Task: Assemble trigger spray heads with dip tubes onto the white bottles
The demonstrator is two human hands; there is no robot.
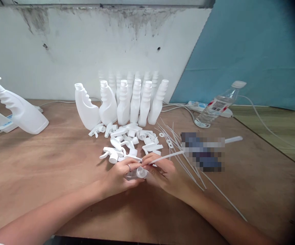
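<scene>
Left hand (120, 176): your fingers were curled around a clear piece (141, 173).
Right hand (166, 173): your fingers pinched a tube (170, 155).

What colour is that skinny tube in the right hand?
White. The skinny tube in the right hand shows best in the head view.

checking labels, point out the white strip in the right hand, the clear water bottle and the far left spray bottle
White strip (168, 156): head view, on its exposed length
Water bottle (217, 104): head view, on its label
Spray bottle (26, 110): head view, its body
</scene>
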